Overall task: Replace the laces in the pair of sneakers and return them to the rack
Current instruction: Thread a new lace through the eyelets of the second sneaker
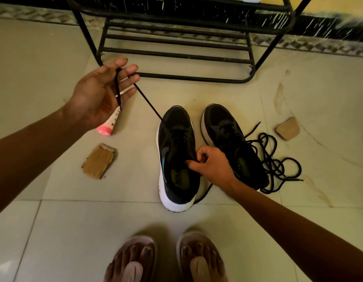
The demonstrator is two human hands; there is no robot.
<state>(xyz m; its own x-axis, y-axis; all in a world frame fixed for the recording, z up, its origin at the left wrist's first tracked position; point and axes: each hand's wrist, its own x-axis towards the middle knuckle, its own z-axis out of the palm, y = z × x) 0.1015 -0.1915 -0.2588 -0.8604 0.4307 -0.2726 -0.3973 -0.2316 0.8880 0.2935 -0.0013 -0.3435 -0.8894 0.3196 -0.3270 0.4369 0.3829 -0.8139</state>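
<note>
Two black sneakers with white soles stand side by side on the tiled floor, toes toward the rack. My left hand (103, 92) is raised with its palm up and holds a black lace (148, 102) between its fingers. The lace runs taut down to the front eyelets of the left sneaker (172, 151), and its free end hangs across my palm. My right hand (209, 163) has curled fingers pinching the right edge of that sneaker's opening. The right sneaker (223, 127) stands partly behind my right hand. A tangle of loose black laces (278, 161) lies right of it.
The black metal shoe rack (176, 55) stands beyond the sneakers, against the wall. A pink-capped tube (106, 127) lies on the floor under my left hand. Cardboard scraps lie at the left (99, 163) and the right (288, 129). My sandalled feet (166, 261) are at the bottom.
</note>
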